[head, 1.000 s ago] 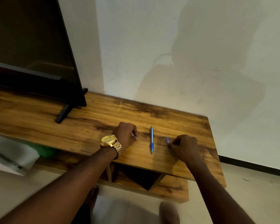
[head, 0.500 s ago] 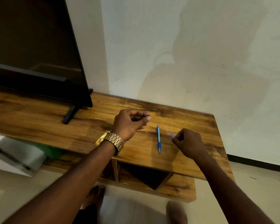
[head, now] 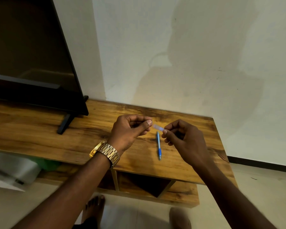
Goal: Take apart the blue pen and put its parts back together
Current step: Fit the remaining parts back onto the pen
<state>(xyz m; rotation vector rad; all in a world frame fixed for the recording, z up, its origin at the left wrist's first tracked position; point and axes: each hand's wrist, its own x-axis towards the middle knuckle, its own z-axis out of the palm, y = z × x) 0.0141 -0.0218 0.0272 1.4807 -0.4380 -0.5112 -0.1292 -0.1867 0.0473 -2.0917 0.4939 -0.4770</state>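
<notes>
The front part of the blue pen (head: 158, 146), with its blue grip and tip toward me, lies on the wooden stand (head: 40, 133) between my hands. My right hand (head: 183, 139) is raised above the stand and pinches a pale translucent pen barrel piece (head: 158, 127) that points left. My left hand (head: 130, 129), with a gold watch on the wrist, is raised too, thumb pressed on the forefinger close to the barrel's free end. Whatever small part it pinches is hidden by the fingers.
A black TV (head: 31, 55) on a slanted foot (head: 64, 124) stands at the stand's left. The stand's right edge is near my right hand, a white wall behind. Below are open shelf compartments (head: 144, 184), a white box (head: 12, 171) and my bare feet (head: 92, 210).
Both hands have lifted off the stand and come together above the lying pen part. The left hand rose from the surface with its fingers pinched; the right brought the clear barrel up.
</notes>
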